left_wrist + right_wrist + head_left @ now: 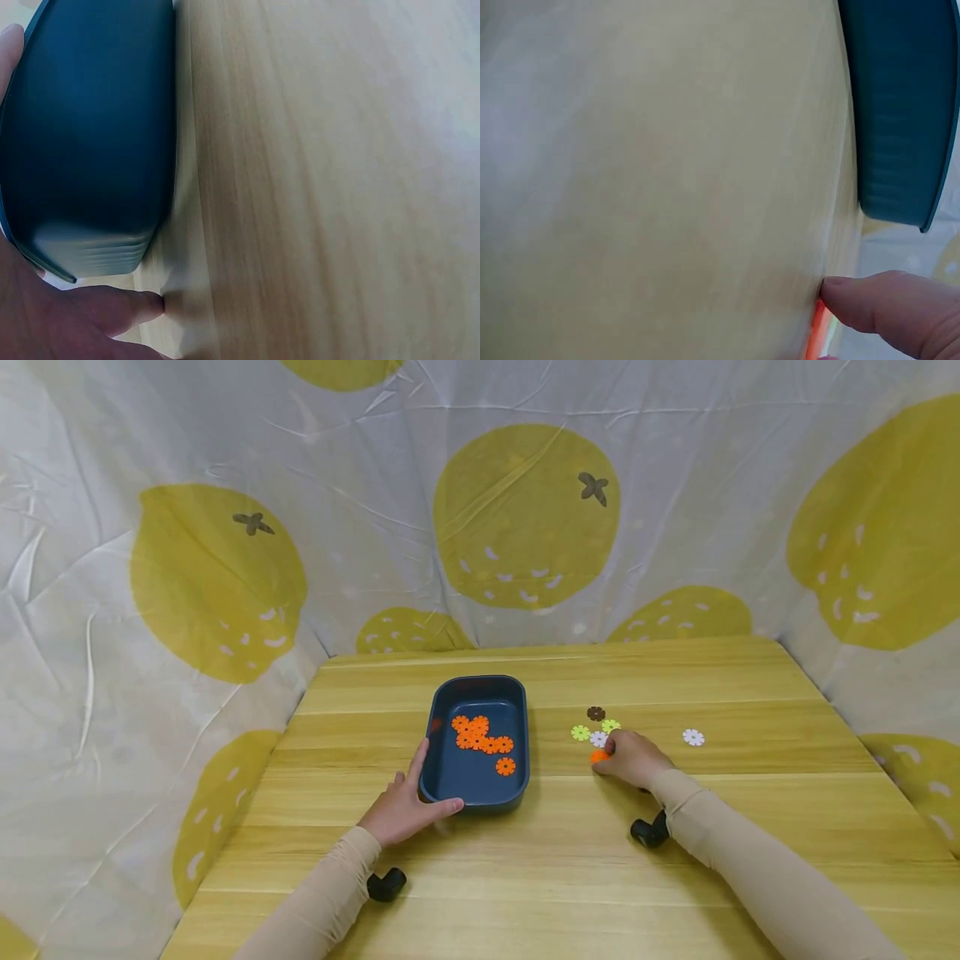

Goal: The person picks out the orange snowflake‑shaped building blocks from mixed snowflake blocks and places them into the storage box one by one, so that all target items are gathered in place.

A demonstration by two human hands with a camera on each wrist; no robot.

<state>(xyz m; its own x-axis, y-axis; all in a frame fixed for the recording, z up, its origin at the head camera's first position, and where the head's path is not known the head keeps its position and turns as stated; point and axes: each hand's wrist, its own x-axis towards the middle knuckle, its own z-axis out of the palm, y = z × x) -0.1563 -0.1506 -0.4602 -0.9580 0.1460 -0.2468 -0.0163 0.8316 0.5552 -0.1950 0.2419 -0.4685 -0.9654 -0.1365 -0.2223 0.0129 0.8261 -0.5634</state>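
A dark blue tray (517,727) stands on the table, with several orange flower-shaped plastic discs (480,739) inside. My left hand (405,806) rests against its near left corner, index finger along the side and thumb at the near edge. Right of the tray, my right hand (633,760) pinches an orange disc (598,757) at the table surface; part of it is hidden by the fingers. In the right wrist view the thumb (889,304) is at the edge of that disc. Just beyond lie a white disc (597,738), two yellow-green discs (581,733) and a brown disc (596,713).
Another white disc (693,737) lies apart, farther right on the wooden table (525,877). A lemon-patterned cloth (375,527) hangs behind the table and at its sides. A black wrist device (649,830) sits under the right wrist, and a similar device (387,885) under the left.
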